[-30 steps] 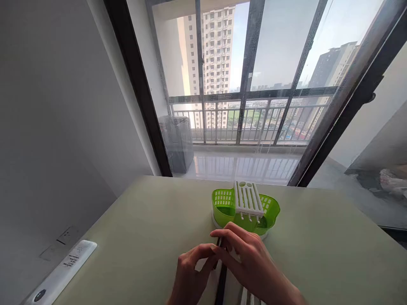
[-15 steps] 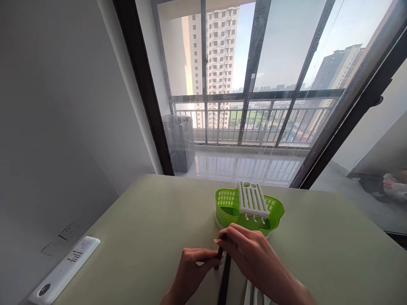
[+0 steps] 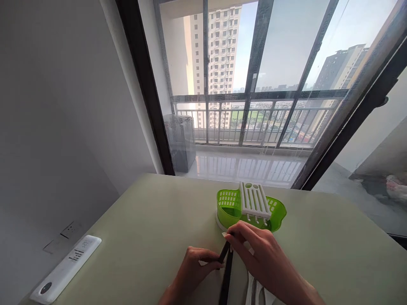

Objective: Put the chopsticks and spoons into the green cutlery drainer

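My left hand (image 3: 199, 269) pinches the lower part of a short-looking dark stick (image 3: 224, 252), whose exact kind I cannot make out. At its upper end, the thumb and fingers of my right hand (image 3: 256, 248) are closed on it. The stick slants up to the right between the two hands. Just below, a longer dark strip (image 3: 226, 279) runs toward the near edge of the view. White-grey utensils (image 3: 250, 290) with slim handles lie beside it, partly under my right wrist. Behind my right hand stands a green basket (image 3: 227, 218) with a white slotted rack (image 3: 255, 201) across it.
A white power strip-like bar (image 3: 68, 269) lies along the table's left edge, by a wall socket (image 3: 68, 229). The pale green table (image 3: 159, 212) reaches to a glass sliding door with a dark frame (image 3: 149, 89). A balcony lies beyond.
The dark stick has tilted from nearly upright to a slant. My right hand has shifted slightly right, and my left hand still grips the lower part.
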The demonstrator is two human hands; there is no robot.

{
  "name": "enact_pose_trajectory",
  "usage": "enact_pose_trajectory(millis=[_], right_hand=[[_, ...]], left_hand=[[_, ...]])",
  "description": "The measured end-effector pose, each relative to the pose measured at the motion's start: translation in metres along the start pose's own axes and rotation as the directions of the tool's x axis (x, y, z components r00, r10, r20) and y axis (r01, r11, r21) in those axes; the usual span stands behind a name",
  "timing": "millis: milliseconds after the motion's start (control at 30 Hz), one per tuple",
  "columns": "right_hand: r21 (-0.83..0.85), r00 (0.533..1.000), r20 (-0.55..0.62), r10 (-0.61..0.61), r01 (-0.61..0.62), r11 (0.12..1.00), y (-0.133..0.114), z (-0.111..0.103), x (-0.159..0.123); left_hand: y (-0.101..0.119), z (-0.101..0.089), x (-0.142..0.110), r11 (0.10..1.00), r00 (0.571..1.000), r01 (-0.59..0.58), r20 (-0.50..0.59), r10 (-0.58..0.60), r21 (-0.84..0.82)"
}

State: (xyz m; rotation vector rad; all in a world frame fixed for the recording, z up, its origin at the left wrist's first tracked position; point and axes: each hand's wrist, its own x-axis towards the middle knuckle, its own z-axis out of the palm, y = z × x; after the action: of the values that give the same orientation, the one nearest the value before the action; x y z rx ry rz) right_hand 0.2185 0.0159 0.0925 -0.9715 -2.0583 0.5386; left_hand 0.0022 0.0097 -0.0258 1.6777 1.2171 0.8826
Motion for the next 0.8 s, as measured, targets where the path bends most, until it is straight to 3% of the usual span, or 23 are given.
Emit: enact_pose_trajectory(millis=[133,267,367,500,600,800], right_hand=[[-0.097,0.996,-0.012,-0.085,0.083,0.992,-0.005,-0.013,0.003],[-0.123,0.988,-0.083,-0.133,0.122,0.985,-0.011,-0.044,0.015],[-0.115,0.971,-0.228,-0.073,0.047,0.992,-0.012,-0.075,0.030],[-0.037,0.899,-0.434,0.049,-0.072,0.997,0.002,-0.104,0.058],[-0.028,0.887,-0.455,0.084,-0.108,0.994,0.025,-0.106,0.082],[-0.183,0.957,-0.279,0.081,-0.135,0.974,0.074,-0.076,0.114]], left_hand=[[-0.003,0.000,0.004,0.997,0.997,0.043,0.068,-0.048,0.071],[-0.007,0.000,0.006,0.995,0.994,0.100,0.048,-0.099,-0.029],[-0.012,-0.001,0.005,0.978,0.988,0.147,0.066,-0.139,-0.145],[-0.020,-0.003,0.004,0.973,0.991,0.116,0.092,-0.099,-0.199],[-0.024,-0.003,0.004,0.976,0.993,0.102,0.080,-0.088,-0.191],[-0.022,-0.001,0.003,0.984,0.995,0.095,0.042,-0.089,-0.149]])
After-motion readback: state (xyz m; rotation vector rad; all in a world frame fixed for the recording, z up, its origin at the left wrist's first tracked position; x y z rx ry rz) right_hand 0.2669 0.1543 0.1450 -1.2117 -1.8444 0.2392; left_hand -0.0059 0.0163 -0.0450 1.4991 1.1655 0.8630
